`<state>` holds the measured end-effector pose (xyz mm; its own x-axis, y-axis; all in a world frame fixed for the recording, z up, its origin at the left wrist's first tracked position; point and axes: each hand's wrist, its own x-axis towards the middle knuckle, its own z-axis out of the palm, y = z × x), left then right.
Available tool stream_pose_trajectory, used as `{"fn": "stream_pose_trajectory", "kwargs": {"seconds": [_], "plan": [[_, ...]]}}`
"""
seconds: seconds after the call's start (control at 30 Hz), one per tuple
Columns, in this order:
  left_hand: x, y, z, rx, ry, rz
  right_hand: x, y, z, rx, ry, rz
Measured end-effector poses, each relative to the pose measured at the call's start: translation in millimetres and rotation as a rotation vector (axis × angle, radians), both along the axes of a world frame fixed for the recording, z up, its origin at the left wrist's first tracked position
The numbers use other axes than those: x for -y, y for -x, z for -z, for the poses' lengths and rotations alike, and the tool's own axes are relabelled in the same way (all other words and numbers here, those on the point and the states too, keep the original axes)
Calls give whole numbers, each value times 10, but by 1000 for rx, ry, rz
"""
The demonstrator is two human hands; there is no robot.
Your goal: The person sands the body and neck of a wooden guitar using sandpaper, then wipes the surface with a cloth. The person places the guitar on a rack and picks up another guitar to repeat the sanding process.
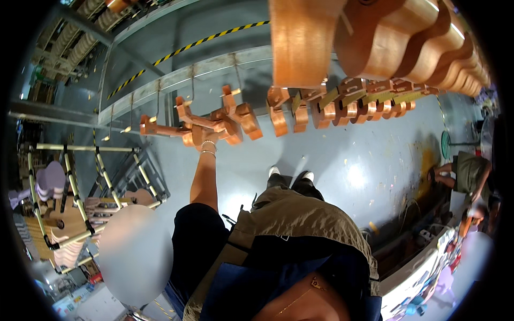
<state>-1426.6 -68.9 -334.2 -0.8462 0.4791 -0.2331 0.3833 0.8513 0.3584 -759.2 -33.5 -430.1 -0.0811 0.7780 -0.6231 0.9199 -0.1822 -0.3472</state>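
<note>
Below a metal rail (214,62), a person's left hand (210,136) reaches in among hanging guitars, its wrist ringed by bracelets (208,148). Just left of the grip hangs the nearest guitar (194,137), its body against or very near the hand, its neck running farther left; a second (230,131) sits just right of it, a third (249,121) beyond. The fingers are lost against the wood, so whether they are closed on a guitar or loose cannot be told; the right hand is out of view. Copper-brown and smooth, the nearest guitar has a slim neck and small body, tilted and partly overlapped by its neighbor. Farther right of the grip, more bodies (324,115) line up.
</note>
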Motion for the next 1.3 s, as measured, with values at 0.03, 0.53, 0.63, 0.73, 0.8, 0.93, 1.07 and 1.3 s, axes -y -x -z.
{"fn": "stream_pose_trajectory", "kwargs": {"seconds": [0.03,0.53,0.63,0.73,0.8,0.93,1.07,1.3], "plan": [[19,14,336,51,-182,-1,-6,11,-7,-10,3,-4],[-687,-739,374,74,-513,-47,784,-462,18,31,167,551],[-498,-1510,534,127,-432,-138,952,-543,28,35,188,657],[-525,-2318,636,279,-349,-111,1094,-708,133,-7,126,743],[-701,-2934,537,406,-317,-16,1063,-880,242,-43,105,719],[-1295,-4230,344,726,-646,325,970,-1434,338,-55,49,831],[-1925,-5428,-528,1081,-933,571,707,-2011,233,-167,-149,1076],[-2921,-7168,-1915,1694,-1328,598,372,-2806,-569,-332,-576,1389]]}}
